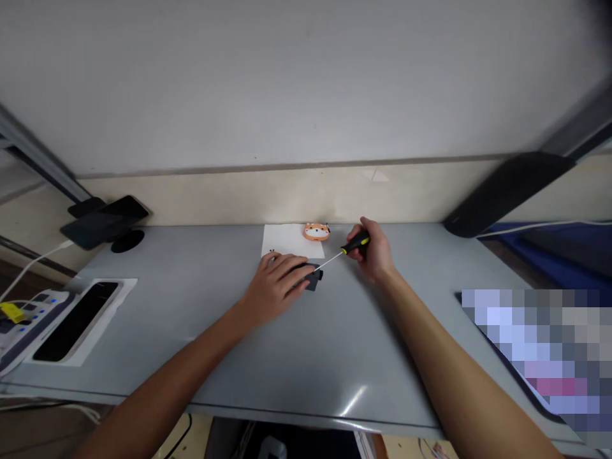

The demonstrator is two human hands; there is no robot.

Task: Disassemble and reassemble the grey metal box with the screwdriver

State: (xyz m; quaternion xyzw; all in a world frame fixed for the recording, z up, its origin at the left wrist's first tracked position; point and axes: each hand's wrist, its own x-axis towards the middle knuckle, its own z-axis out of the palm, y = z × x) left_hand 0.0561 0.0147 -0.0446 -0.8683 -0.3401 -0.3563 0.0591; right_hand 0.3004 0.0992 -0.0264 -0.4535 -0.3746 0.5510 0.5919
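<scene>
Left fingers [297,276]: slightly parted, gripping dark box [313,282], toward worktop's [335,344] back edge.
Right fingers [371,228]: curled closed around screwdriver [345,250].

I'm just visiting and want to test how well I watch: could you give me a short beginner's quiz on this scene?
1. Which hand holds the screwdriver?
2. True or false: the left hand is holding a phone.
3. Pick one: the orange animal-faced item overlaps (a) white paper, (b) a phone, (c) a power strip.

Key:
1. The right hand.
2. False; it partly covers a dark box.
3. (a).
</scene>
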